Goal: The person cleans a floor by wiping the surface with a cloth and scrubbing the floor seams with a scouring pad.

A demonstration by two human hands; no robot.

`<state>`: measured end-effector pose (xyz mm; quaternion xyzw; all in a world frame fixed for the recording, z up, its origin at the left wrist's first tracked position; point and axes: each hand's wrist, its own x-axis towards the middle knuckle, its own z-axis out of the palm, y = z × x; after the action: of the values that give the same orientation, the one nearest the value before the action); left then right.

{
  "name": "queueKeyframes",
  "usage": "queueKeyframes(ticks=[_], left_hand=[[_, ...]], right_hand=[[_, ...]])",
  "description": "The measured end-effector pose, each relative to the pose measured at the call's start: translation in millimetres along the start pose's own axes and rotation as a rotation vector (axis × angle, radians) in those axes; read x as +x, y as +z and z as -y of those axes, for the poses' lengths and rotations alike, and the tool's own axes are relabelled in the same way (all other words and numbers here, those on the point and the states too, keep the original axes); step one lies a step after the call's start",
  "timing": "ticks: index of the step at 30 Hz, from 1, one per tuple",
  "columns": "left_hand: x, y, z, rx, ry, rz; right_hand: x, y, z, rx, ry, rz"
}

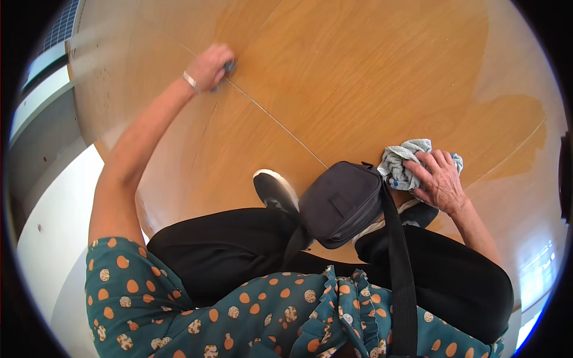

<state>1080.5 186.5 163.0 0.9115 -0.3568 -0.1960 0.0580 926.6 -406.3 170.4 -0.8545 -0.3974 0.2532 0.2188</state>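
Observation:
My left hand [213,67] is closed around a small grey wad [229,66], pressed to the wood-look tiled floor [358,71] beside a thin tile joint. Motion smears this hand a little, and its grasp covers most of the wad, so I cannot tell its exact kind. On the right, a crumpled grey-and-white cloth [403,163] with blue marks lies under my right hand [440,182]. The fingers there curl over the cloth and grip it near my right shoe [421,213].
A black bag [341,203] hangs on a strap [401,280] between my bent knees. My left shoe [276,190] stands close by it. Darker, wet-looking patches [507,128] spread over the floor. A white panel or wall [59,215] rises at the left.

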Motion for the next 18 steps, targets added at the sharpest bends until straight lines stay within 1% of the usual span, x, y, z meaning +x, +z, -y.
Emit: queueKeyframes(ticks=[2, 4, 5, 7, 9, 10, 12, 14, 15, 17, 18], left_hand=[[-19.5, 8.2, -7.8, -0.012, -0.058, 0.052], [-3.0, 1.5, 0.4, 0.022, -0.003, 0.098], [10.5, -3.1, 6.0, 0.013, -0.015, 0.099], [42.6, -13.4, 17.4, 0.081, 0.023, -0.033], [51.3, -17.4, 11.6, 0.069, -0.024, -0.106], [41.8, -13.5, 8.8, 0.073, -0.026, -0.110], [2.8, 5.9, -4.5, 0.000, -0.034, -0.056], [-32.6, 19.1, -14.2, -0.010, -0.052, 0.020], [-23.6, 15.4, -10.3, -0.012, -0.038, 0.023], [-12.9, 10.0, 0.4, 0.011, 0.014, 0.104], [0.9, 3.8, 6.9, 0.029, 0.042, 0.046]], right_hand=[[-6.0, 2.1, 1.9, 0.009, 0.040, -0.036], [-7.1, -0.6, 1.3, 0.007, 0.039, -0.012], [-4.9, -2.4, 0.0, 0.002, 0.028, 0.009], [2.1, -3.2, -1.4, -0.011, 0.005, 0.036], [3.1, -1.6, 0.1, -0.006, -0.007, 0.038], [2.4, -1.9, -0.9, -0.004, -0.004, 0.031], [-1.7, -0.3, -1.8, 0.011, 0.019, 0.010], [-3.2, 2.1, -0.4, 0.015, 0.036, -0.005], [-2.4, 2.5, 0.2, 0.009, 0.043, -0.014], [-0.8, 0.2, 0.1, -0.008, 0.026, -0.008], [0.1, -0.7, 0.1, -0.008, 0.017, 0.000]])
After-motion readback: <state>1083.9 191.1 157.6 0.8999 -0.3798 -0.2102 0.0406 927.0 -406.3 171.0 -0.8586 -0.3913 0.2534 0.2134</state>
